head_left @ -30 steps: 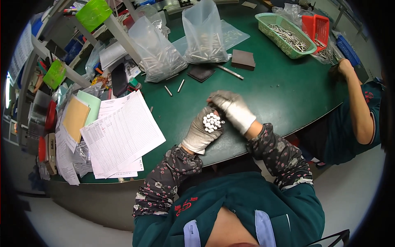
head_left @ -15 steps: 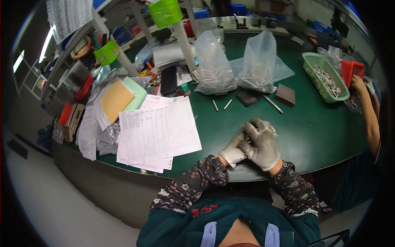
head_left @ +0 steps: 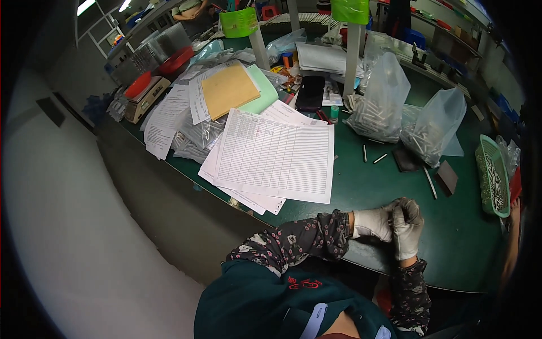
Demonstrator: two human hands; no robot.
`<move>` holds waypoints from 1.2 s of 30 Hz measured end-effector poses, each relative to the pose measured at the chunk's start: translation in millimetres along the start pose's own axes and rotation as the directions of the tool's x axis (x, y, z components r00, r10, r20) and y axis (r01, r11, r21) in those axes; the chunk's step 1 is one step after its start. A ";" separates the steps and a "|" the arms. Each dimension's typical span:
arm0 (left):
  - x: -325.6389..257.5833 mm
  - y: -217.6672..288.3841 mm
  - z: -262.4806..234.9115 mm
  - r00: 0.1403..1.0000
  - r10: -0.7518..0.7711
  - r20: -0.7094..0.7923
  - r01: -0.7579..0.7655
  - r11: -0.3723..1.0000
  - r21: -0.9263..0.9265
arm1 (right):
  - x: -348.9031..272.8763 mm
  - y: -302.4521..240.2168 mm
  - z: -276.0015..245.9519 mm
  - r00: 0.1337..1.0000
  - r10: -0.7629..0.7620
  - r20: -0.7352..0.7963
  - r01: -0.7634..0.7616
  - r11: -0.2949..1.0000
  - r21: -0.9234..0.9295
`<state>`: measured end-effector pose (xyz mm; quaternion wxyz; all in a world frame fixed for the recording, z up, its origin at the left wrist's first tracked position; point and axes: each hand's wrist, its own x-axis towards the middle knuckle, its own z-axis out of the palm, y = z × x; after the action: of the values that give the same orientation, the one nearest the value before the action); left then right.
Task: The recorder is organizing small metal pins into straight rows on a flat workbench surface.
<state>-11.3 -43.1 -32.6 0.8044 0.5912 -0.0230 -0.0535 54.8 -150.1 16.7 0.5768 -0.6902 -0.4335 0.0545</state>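
Both hands wear pale work gloves and are pressed together over the table's near edge. My left hand (head_left: pixel 374 224) reaches in from the left, its fingers curled in against the other hand. My right hand (head_left: pixel 409 229) is closed, with bent fingers overlapping the left ones. Anything between them is hidden. Beyond the hands, two short metal pins, one upright in view (head_left: pixel 364 153) and one slanted (head_left: pixel 380 159), lie on the green tabletop (head_left: pixel 361 192). A longer metal rod (head_left: pixel 430 182) rests between a dark square pad (head_left: pixel 406 160) and a brown block (head_left: pixel 446 177).
Two clear bags of metal pins, one nearer the post (head_left: pixel 379 104) and one farther right (head_left: pixel 433 127), stand behind. A green basket of pins (head_left: pixel 484 181) sits at right, near another person's arm (head_left: pixel 512 237). Printed sheets (head_left: pixel 276 158), a phone (head_left: pixel 310 93) and a scale (head_left: pixel 148 99) are left.
The whole view has swung left, so the table's contents appear farther right. My hands remain together at the near edge, with the fingers slightly rearranged.
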 end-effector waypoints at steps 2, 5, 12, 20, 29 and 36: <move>-1.6 12.0 3.8 0.999 0.035 -0.009 -0.036 0.994 -0.099 | -0.9 2.0 -1.2 1.000 -0.014 -0.010 0.014 1.000 -0.023; -4.5 17.8 5.0 0.980 -0.195 -0.030 0.196 0.980 0.021 | -3.5 -5.6 0.7 0.993 -0.114 0.013 0.115 0.989 -0.091; -9.2 9.3 0.2 0.997 -0.056 0.061 0.066 0.981 -0.182 | -1.5 1.8 -0.3 0.997 -0.031 0.070 0.030 0.999 0.024; -11.2 28.9 19.2 0.989 -0.128 0.077 0.148 0.762 -0.631 | -5.4 0.6 2.8 0.902 0.399 -0.167 -0.316 0.872 0.374; -9.9 9.8 9.8 0.918 -0.144 -0.368 -0.091 0.829 -0.552 | 4.1 -25.0 26.8 0.953 -0.298 0.056 0.298 0.883 -0.362; -11.3 26.1 7.7 1.000 -0.027 -0.007 0.021 0.899 -0.437 | 13.2 -11.7 -1.3 0.927 0.359 -0.107 -0.289 0.867 0.406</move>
<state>-21.8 -41.5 -5.1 0.9159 0.3965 0.0019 -0.0633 57.4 -142.8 32.6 0.7196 -0.6290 -0.2385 0.1723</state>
